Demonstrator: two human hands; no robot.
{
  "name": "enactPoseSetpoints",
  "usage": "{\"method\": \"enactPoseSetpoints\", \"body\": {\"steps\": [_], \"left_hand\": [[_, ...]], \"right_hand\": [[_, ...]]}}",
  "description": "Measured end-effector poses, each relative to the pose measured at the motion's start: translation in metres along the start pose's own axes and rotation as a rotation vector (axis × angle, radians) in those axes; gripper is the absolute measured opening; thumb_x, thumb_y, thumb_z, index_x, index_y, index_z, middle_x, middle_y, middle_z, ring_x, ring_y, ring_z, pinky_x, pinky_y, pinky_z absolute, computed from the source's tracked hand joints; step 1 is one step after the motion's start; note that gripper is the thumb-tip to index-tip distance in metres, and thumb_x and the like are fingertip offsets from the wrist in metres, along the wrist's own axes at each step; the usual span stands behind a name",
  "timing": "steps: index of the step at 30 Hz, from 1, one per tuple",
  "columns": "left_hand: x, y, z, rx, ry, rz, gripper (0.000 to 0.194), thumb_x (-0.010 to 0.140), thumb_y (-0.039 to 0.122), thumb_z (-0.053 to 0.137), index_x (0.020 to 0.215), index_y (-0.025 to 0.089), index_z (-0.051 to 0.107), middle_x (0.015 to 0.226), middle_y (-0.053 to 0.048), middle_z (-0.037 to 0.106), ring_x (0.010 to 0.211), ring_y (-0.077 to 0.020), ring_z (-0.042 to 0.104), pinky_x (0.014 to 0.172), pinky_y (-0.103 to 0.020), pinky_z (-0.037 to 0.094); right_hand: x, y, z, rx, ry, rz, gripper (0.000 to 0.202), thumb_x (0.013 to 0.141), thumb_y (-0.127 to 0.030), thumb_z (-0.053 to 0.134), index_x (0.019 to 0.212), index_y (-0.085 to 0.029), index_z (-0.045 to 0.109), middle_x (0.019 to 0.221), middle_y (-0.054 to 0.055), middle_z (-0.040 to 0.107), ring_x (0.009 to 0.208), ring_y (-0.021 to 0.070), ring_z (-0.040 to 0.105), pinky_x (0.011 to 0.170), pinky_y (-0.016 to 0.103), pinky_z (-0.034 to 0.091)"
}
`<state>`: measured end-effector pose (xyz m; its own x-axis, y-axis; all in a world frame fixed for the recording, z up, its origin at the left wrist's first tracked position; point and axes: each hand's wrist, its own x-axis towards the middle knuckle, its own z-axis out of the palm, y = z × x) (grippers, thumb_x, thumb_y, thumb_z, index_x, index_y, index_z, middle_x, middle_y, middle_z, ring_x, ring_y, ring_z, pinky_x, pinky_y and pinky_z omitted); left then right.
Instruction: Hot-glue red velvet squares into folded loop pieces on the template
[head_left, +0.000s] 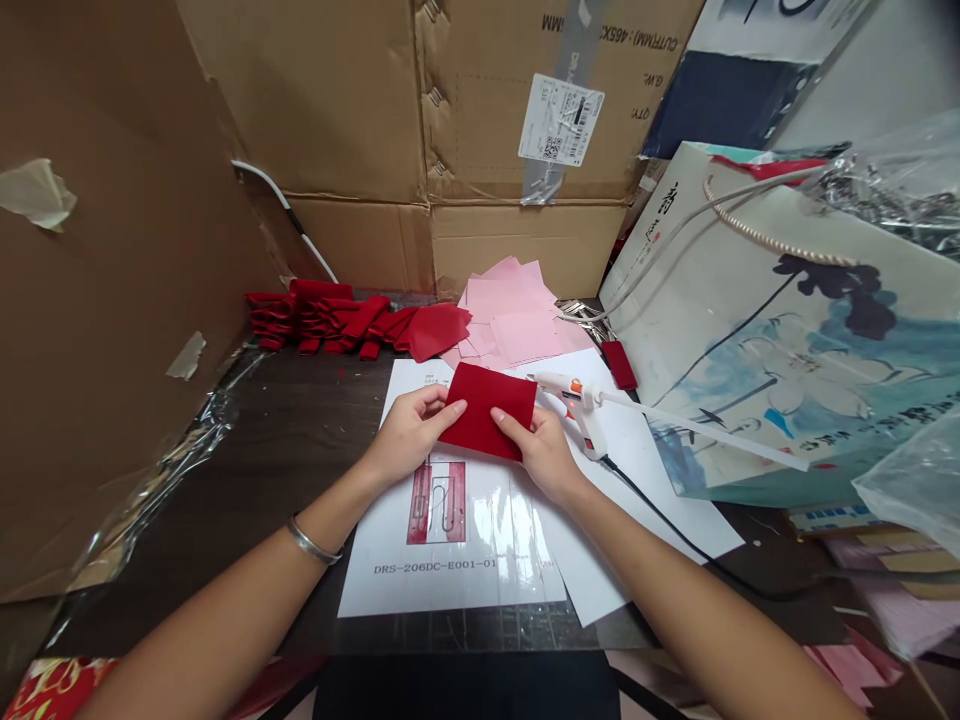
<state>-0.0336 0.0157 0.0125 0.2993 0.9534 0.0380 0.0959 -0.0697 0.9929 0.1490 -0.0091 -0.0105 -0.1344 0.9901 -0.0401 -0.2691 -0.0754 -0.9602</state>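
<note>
A square red cloth piece [486, 408] is held up over white printed sheets [457, 590] in the middle of the table. My left hand [411, 428] grips its left edge, thumb on the front and fingers curled behind. On the right side my right hand [546, 450] pinches the same piece, its thumb pressed on the face. A white glue gun [581, 410] lies just right of my right hand, with a glue stick in its back and a black cord. Beneath the red piece, a printed picture [436, 505] shows on the front sheet.
Red folded pieces [337, 315] are heaped at the back left, beside pink sheets [510, 310]. Small metal parts [589, 320] and a red piece [619, 365] lie at the back right. Cardboard boxes [315, 100] wall the back and left; a large paper bag [795, 350] stands right.
</note>
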Motion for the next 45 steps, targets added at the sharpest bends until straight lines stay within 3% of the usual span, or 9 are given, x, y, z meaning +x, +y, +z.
{"method": "enactPoseSetpoints", "body": {"steps": [7,15,21,27,34,39,45], "left_hand": [[-0.004,-0.009,-0.001,-0.024,0.003,-0.038,0.025,0.084,0.041,0.067,0.079,0.017,0.062,0.071,0.000,0.063,0.064,-0.0129,0.057,0.064,-0.026,0.045],[-0.006,-0.011,-0.003,0.013,0.038,-0.001,0.030,0.085,0.048,0.062,0.077,0.019,0.065,0.067,-0.001,0.062,0.063,-0.0169,0.059,0.059,-0.030,0.049],[-0.005,-0.011,-0.009,-0.002,0.023,0.001,0.027,0.086,0.045,0.063,0.082,0.019,0.068,0.077,-0.004,0.069,0.071,-0.0193,0.065,0.066,-0.031,0.053],[-0.006,-0.009,-0.006,-0.119,-0.088,-0.030,0.034,0.085,0.038,0.067,0.111,0.016,0.066,0.105,-0.010,0.072,0.091,-0.0226,0.069,0.085,-0.036,0.056],[-0.005,-0.012,-0.007,-0.087,-0.024,0.011,0.036,0.086,0.041,0.066,0.113,0.017,0.067,0.108,-0.010,0.072,0.091,-0.0222,0.070,0.083,-0.034,0.056],[-0.006,-0.010,-0.007,-0.012,0.030,0.070,0.031,0.087,0.039,0.065,0.108,0.017,0.069,0.114,-0.010,0.070,0.104,-0.0234,0.066,0.090,-0.034,0.053],[-0.006,-0.009,-0.007,-0.071,0.089,0.016,0.030,0.090,0.046,0.058,0.100,0.019,0.067,0.092,-0.004,0.073,0.081,-0.0188,0.068,0.073,-0.029,0.055]], "right_hand": [[-0.005,-0.005,0.001,-0.079,0.133,-0.070,0.031,0.083,-0.048,0.066,0.101,-0.023,0.071,0.096,0.005,0.075,0.084,0.0217,0.069,0.074,0.035,0.056],[-0.008,-0.011,0.003,-0.165,0.133,-0.086,0.026,0.084,-0.046,0.066,0.092,-0.023,0.070,0.089,0.004,0.074,0.082,0.0227,0.069,0.073,0.037,0.056],[-0.010,-0.011,0.004,-0.146,0.076,-0.086,0.024,0.086,-0.043,0.064,0.098,-0.022,0.068,0.087,0.004,0.073,0.078,0.0202,0.067,0.074,0.037,0.055],[-0.012,-0.009,0.005,-0.116,0.063,-0.072,0.024,0.086,-0.042,0.064,0.094,-0.020,0.068,0.084,0.006,0.073,0.076,0.0210,0.067,0.069,0.036,0.053],[-0.010,-0.007,0.002,-0.233,0.155,-0.112,0.022,0.086,-0.039,0.064,0.100,-0.022,0.065,0.064,-0.002,0.064,0.063,0.0158,0.060,0.063,0.031,0.048],[-0.011,-0.006,0.002,-0.335,0.184,-0.140,0.021,0.087,-0.038,0.062,0.101,-0.022,0.065,0.070,0.000,0.065,0.063,0.0159,0.058,0.063,0.033,0.047],[-0.012,-0.005,0.004,-0.333,0.174,-0.120,0.019,0.086,-0.038,0.062,0.094,-0.021,0.066,0.077,0.003,0.066,0.064,0.0168,0.059,0.066,0.036,0.050]]}}
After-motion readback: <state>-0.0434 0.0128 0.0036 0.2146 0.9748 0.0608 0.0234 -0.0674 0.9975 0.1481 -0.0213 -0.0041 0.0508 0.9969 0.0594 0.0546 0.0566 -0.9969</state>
